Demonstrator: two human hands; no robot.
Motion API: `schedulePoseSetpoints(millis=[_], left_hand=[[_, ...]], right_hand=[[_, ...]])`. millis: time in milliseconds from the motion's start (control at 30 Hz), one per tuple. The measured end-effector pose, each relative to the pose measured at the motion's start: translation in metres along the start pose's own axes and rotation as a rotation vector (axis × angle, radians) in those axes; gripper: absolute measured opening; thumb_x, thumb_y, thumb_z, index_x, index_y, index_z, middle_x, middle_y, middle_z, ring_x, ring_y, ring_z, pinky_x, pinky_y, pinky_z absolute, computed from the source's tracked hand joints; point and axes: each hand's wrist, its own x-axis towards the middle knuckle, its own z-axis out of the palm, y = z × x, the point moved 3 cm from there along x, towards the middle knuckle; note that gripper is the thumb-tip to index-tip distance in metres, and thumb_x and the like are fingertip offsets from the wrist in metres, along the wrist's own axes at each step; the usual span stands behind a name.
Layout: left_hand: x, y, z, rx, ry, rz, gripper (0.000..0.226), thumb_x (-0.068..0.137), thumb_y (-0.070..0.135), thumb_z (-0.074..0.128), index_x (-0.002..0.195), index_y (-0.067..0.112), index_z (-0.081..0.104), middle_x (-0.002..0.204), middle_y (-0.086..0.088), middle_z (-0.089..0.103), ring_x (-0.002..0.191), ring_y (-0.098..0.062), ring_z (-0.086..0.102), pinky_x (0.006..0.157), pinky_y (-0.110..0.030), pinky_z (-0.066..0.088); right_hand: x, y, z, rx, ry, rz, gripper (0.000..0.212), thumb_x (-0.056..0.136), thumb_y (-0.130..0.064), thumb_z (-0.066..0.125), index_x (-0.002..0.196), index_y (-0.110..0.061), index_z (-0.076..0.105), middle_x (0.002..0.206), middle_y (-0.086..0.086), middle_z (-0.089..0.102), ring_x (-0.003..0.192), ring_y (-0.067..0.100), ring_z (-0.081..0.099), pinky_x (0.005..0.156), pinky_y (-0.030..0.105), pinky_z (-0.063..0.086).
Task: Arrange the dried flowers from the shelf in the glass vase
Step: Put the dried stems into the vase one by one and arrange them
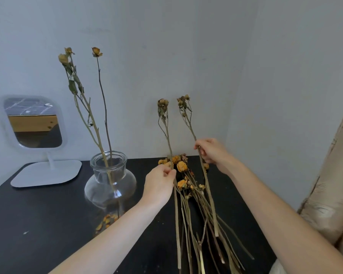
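— On the black table [48, 224], right of the glass vase [110, 180]: loose pile of dried flowers [188, 186], heads toward the wall, stems toward the near edge. Two lifted clear of it, both upright.
— And the grips?
— Left hand [160, 181] pinched together on the left stem [167, 139], low down, just above the pile. Right hand [211, 150] clamped on the right stem [190, 125], mid-length, long tail hanging below to the pile.
— Vase so far?
— A few tall flowers [83, 91] already standing in it, leaning left, fallen petals [107, 219] lying at the base. Room left on the right side of the neck, by the look of it.
— Advice for this step?
— Probably one stem at a time. Cut end first, straight down through the neck, clear of the standing ones. Light pinch only; likely brittle, heads prone to shedding. Worth keeping hold of the stem, not the bloom.
— Anything nearby to mind?
— White mirror [35, 123] on its stand behind and left of the vase, well apart. Beige curtain [331, 194] at far right, clear of the work.
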Motion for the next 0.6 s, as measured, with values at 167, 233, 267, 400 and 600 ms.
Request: schedulePoseSetpoints(millis=[167, 233, 267, 400, 600], left_hand=[[-0.013, 0.040, -0.030, -0.059, 0.010, 0.152, 0.011, 0.094, 0.022, 0.050, 0.092, 0.017, 0.060, 0.058, 0.005, 0.048, 0.052, -0.008, 0.043, 0.053, -0.024, 0.033], [-0.017, 0.058, -0.050, -0.077, 0.011, 0.204, 0.012, 0.095, 0.021, 0.049, 0.096, 0.014, 0.059, 0.057, 0.006, 0.046, 0.047, -0.004, 0.041, 0.048, -0.020, 0.030], [-0.019, 0.068, -0.062, -0.073, 0.027, 0.239, 0.013, 0.094, 0.021, 0.049, 0.095, 0.014, 0.059, 0.055, 0.007, 0.045, 0.043, -0.002, 0.042, 0.045, -0.016, 0.031], [-0.023, 0.101, -0.116, -0.048, 0.152, 0.333, 0.012, 0.094, 0.024, 0.049, 0.089, 0.020, 0.060, 0.052, 0.011, 0.046, 0.038, 0.004, 0.044, 0.040, -0.008, 0.032], [-0.016, 0.129, -0.186, -0.196, 0.365, 0.367, 0.020, 0.094, 0.016, 0.050, 0.076, 0.019, 0.057, 0.055, 0.003, 0.038, 0.031, -0.001, 0.030, 0.033, -0.010, 0.022]], right_hand=[[-0.006, -0.040, -0.009, 0.198, 0.093, -0.133, 0.022, 0.091, -0.017, 0.049, 0.073, -0.014, 0.061, 0.043, -0.009, 0.046, 0.034, 0.004, 0.031, 0.033, 0.015, 0.024], [-0.009, -0.059, -0.010, 0.265, 0.111, -0.176, 0.023, 0.092, -0.017, 0.048, 0.074, -0.013, 0.061, 0.044, -0.009, 0.047, 0.035, 0.005, 0.031, 0.033, 0.016, 0.024], [-0.010, -0.069, -0.009, 0.287, 0.121, -0.193, 0.023, 0.092, -0.017, 0.048, 0.074, -0.013, 0.062, 0.045, -0.009, 0.048, 0.035, 0.005, 0.032, 0.033, 0.016, 0.024], [-0.014, -0.107, -0.001, 0.366, 0.143, -0.276, 0.024, 0.092, -0.016, 0.047, 0.073, -0.014, 0.060, 0.047, -0.009, 0.048, 0.035, 0.004, 0.032, 0.033, 0.016, 0.023], [-0.021, -0.160, 0.024, 0.437, 0.168, -0.377, 0.026, 0.090, -0.010, 0.044, 0.068, -0.013, 0.057, 0.054, -0.003, 0.044, 0.032, 0.004, 0.030, 0.032, 0.015, 0.020]])
